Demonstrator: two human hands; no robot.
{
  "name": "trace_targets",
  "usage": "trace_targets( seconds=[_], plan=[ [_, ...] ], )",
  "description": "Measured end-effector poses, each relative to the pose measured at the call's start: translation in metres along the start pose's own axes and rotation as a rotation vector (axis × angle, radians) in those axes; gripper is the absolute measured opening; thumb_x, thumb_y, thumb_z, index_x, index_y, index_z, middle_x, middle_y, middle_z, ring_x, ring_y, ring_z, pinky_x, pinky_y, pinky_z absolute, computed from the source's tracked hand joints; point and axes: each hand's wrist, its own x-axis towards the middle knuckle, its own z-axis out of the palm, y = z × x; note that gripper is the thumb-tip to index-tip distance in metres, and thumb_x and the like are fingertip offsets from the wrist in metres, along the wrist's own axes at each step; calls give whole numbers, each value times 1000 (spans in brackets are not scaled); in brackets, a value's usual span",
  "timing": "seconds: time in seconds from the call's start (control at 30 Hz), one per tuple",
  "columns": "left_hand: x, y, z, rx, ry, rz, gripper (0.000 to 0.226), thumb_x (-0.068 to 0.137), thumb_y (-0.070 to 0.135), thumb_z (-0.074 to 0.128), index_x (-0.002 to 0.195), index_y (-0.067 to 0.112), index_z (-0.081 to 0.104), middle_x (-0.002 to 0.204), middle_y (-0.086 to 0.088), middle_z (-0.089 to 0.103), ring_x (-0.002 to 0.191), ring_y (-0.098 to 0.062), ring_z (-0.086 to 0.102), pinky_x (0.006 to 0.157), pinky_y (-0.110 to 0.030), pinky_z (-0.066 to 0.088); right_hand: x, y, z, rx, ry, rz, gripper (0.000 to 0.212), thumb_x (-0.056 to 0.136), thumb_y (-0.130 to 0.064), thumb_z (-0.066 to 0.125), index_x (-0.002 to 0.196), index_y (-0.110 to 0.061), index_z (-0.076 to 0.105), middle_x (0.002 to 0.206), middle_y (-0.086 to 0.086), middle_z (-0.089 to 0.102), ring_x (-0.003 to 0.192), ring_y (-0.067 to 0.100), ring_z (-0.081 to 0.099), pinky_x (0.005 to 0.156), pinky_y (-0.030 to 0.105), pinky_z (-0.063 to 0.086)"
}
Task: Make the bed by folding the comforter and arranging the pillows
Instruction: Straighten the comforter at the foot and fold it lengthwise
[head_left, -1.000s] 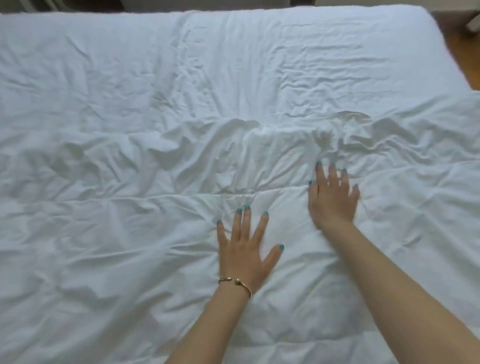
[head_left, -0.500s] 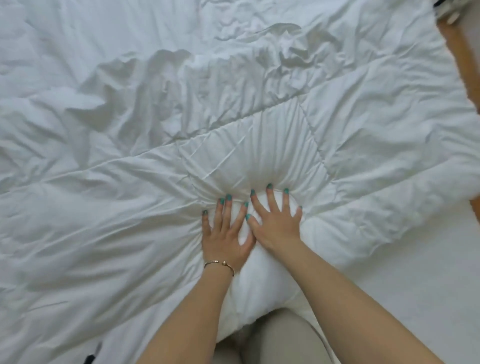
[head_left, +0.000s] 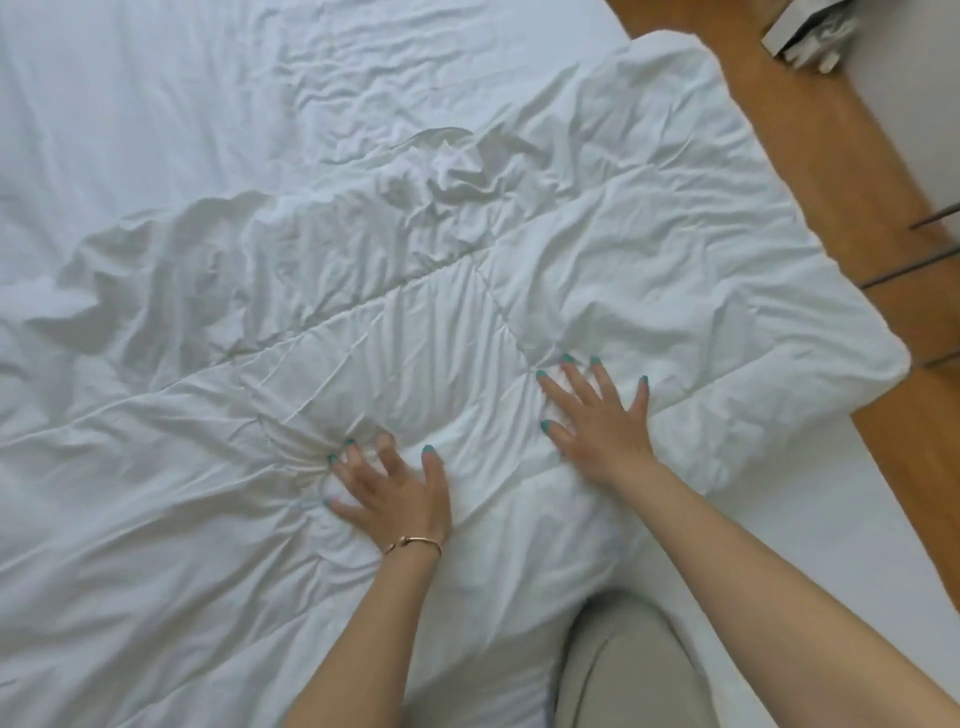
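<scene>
On the bed (head_left: 130, 104) lies one big white comforter (head_left: 623, 249). It is soft and puffy, full of wrinkles, with sewn lines that cut it into squares. It covers the near part of the bed, and a bumpy, bunched edge runs across the middle. Past that edge you can see the flat white sheet. One rounded corner of the comforter pokes out over the right side of the bed, above the brown wood floor (head_left: 810, 171). No pillows show in this head view.

There are two hands, and both rest on top of the comforter, a little apart from each other.

The left hand (head_left: 392, 493) lies palm down. Its fingers (head_left: 431, 467) are spread out and bent a little at the tips, pushing into the cloth. The cloth makes small folds that fan out from the fingertips. The hand holds nothing. The nails are painted blue-green. One thin gold bracelet (head_left: 415, 543) sits on the wrist.

The right hand (head_left: 602, 426) is farther away and to the right. It lies flat with all its fingers (head_left: 641, 400) straight and spread wide open, pressing down on the comforter. It grips nothing too.

One knee in light grey-tan cloth (head_left: 623, 670) shows at the bottom, on the bed between the arms.
</scene>
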Motion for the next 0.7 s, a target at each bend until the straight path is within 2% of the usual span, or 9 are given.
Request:
trace_targets(
  seconds=[0.07, 0.17, 0.3, 0.4, 0.5, 0.63, 0.7],
  plan=[
    [2, 57, 16, -51, 72, 17, 67, 93, 51, 42, 152, 31, 17, 161, -9, -7, 147, -32, -13, 112, -62, -6, 25, 30, -1, -95, 113, -69, 61, 96, -62, 21, 151, -48, -1, 163, -14, -1, 150, 20, -6, 109, 67, -8],
    [9, 139, 48, 19, 83, 188, 66, 95, 55, 32, 152, 41, 0, 161, 1, -15, 146, -25, -20, 113, -57, -12, 61, 76, -7, -140, 228, -80, 63, 94, -63, 12, 153, -44, 3, 163, -10, 1, 150, 23, -4, 109, 65, -13],
    [21, 242, 86, 44, 159, 259, 65, 93, 60, 27, 151, 44, 1, 163, 1, -8, 147, -26, -16, 114, -59, -10, 100, 157, -14, -114, 319, -53, 63, 92, -69, 13, 150, -50, 2, 163, -9, 2, 149, 28, -4, 108, 63, -13],
    [30, 304, 105, 132, 180, 380, 68, 87, 70, 17, 149, 49, 1, 163, -2, -8, 147, -33, -16, 109, -68, -8, 127, 231, -10, -13, 337, 87, 65, 88, -78, 12, 147, -56, -6, 163, -9, -3, 148, 31, -7, 106, 66, -13],
    [36, 335, 119, 279, 239, 493, 76, 80, 81, 21, 149, 51, 6, 162, -10, -6, 146, -42, -11, 103, -74, -7, 140, 278, 8, 95, 308, 156, 69, 86, -80, 8, 147, -55, -9, 163, -7, -5, 149, 28, -6, 108, 70, 0],
    [56, 344, 124, 426, 343, 765, 82, 77, 86, 29, 149, 48, 20, 161, -15, 6, 146, -44, 0, 103, -78, -1, 154, 279, 28, 143, 357, 98, 68, 91, -74, 27, 152, -45, 16, 163, 1, 11, 149, 33, 8, 107, 71, 8],
    [76, 350, 118, 444, 388, 922, 83, 75, 86, 36, 148, 46, 27, 160, -16, 15, 146, -43, 7, 103, -78, 4, 165, 280, 35, 159, 391, 84, 68, 91, -73, 27, 152, -43, 19, 163, 2, 13, 149, 33, 9, 106, 71, 9]
  ],
)
